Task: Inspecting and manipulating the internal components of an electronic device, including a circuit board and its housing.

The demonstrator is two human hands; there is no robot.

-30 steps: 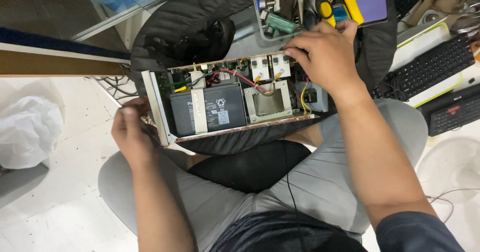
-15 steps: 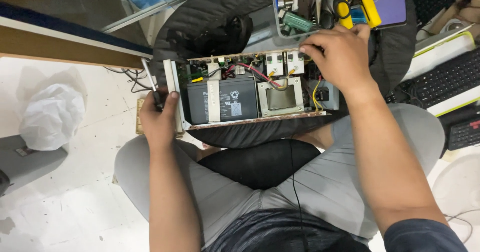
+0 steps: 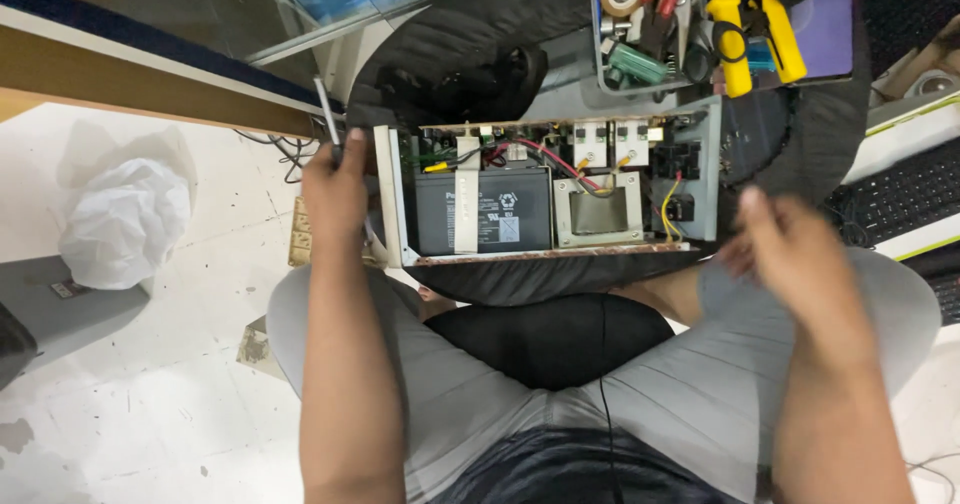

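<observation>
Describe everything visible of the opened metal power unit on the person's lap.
The opened grey metal power unit lies flat, lid off, across a dark cushion. Inside sit a black rectangular battery, a beige transformer, white relays and red, black and yellow wires. Its front edge looks rusty. The left hand rests at its left end.

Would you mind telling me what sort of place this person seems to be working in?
Probably an informal electronics repair spot on a shop floor. An opened power unit with a black battery and transformer rests on the person's lap, a tool tray of pliers and tape lies beyond it, and keyboards lie alongside.
</observation>
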